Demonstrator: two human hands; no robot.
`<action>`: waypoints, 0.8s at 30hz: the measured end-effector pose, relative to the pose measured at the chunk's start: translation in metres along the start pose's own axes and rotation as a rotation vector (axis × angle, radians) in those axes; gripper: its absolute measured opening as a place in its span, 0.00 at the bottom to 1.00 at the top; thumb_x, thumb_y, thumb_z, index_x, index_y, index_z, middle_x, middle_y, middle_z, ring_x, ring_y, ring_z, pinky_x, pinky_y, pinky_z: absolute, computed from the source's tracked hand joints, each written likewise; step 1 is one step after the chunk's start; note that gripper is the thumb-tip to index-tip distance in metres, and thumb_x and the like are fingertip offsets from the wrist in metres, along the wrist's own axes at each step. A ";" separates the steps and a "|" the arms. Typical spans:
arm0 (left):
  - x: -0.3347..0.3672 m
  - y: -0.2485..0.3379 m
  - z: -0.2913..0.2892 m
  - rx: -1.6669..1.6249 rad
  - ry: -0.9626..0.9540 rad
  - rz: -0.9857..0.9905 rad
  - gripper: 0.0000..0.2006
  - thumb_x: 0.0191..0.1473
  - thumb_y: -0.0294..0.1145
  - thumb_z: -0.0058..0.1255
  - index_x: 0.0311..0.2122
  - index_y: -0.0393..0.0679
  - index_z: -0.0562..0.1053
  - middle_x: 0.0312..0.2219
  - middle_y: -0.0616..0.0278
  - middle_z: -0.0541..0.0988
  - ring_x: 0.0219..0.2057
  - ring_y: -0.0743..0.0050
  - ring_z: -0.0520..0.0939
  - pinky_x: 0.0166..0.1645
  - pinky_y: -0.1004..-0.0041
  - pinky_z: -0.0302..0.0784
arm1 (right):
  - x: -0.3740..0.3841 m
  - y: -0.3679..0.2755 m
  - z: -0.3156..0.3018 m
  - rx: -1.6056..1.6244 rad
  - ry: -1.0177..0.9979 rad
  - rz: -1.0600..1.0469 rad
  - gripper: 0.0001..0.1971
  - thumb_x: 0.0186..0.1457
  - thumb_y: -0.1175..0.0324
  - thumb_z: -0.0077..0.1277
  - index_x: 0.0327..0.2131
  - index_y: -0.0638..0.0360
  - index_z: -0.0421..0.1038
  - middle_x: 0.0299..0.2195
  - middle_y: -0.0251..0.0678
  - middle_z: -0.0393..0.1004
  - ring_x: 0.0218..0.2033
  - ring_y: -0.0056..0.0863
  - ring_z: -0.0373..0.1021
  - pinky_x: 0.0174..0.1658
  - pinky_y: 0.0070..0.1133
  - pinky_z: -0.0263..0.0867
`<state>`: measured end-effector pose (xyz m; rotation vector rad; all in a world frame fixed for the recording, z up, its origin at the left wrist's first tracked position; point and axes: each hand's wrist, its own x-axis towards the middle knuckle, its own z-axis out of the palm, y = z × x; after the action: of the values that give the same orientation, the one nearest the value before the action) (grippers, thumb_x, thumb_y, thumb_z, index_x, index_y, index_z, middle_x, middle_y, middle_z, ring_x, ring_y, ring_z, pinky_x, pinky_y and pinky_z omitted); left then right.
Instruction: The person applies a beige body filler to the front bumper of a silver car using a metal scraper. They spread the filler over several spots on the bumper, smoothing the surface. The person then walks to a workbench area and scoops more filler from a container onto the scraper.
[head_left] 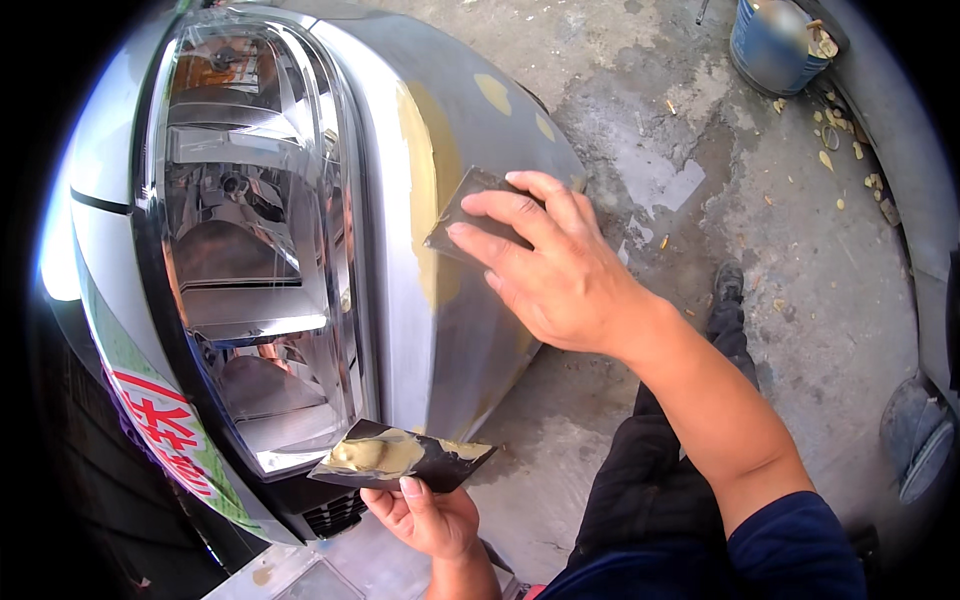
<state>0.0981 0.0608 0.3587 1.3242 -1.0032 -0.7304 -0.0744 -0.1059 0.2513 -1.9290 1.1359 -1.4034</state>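
In my right hand (545, 250) is a dark, flat filler spreader (468, 205), pinched between thumb and fingers. Its edge lies against or very near a long streak of yellow body filler (420, 190) on the car's grey fender (480, 330). Lower down, my left hand (430, 515) grips a dark plate (465, 462) from below, thumb on its near edge. A lump of yellowish filler (365, 453) is smeared over the plate's left part. Further yellow patches (492, 92) show on the fender's upper part.
A large clear headlight (250, 210) stands left of the fender. On the concrete floor (640, 110) at the back right is a blue bucket (775, 50), with yellow scraps scattered beside it. My shoe (729, 282) is on the floor right of the car.
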 end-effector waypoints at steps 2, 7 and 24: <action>0.001 -0.001 0.001 -0.003 -0.007 -0.002 0.21 0.60 0.23 0.44 0.58 0.38 0.58 0.53 0.51 0.70 0.53 0.61 0.73 0.61 0.60 0.66 | -0.012 -0.005 0.005 0.006 -0.059 0.007 0.21 0.48 0.72 0.53 0.49 0.54 0.71 0.53 0.34 0.63 0.54 0.50 0.57 0.51 0.41 0.58; 0.011 0.002 0.012 -0.072 -0.027 -0.078 0.21 0.60 0.22 0.42 0.58 0.38 0.59 0.52 0.52 0.71 0.52 0.62 0.74 0.59 0.61 0.68 | -0.033 -0.018 0.005 0.075 -0.120 0.077 0.22 0.47 0.73 0.53 0.50 0.54 0.71 0.54 0.35 0.63 0.55 0.48 0.56 0.52 0.41 0.58; 0.027 0.026 0.076 -0.076 0.080 -0.081 0.19 0.58 0.22 0.44 0.55 0.39 0.61 0.49 0.55 0.72 0.49 0.67 0.74 0.58 0.65 0.67 | 0.085 0.044 -0.043 0.013 -0.002 0.043 0.18 0.51 0.71 0.53 0.48 0.58 0.73 0.50 0.40 0.69 0.50 0.43 0.63 0.56 0.35 0.60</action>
<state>0.0383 0.0079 0.3857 1.3237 -0.8537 -0.7633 -0.1193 -0.1978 0.2766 -1.8856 1.1581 -1.3821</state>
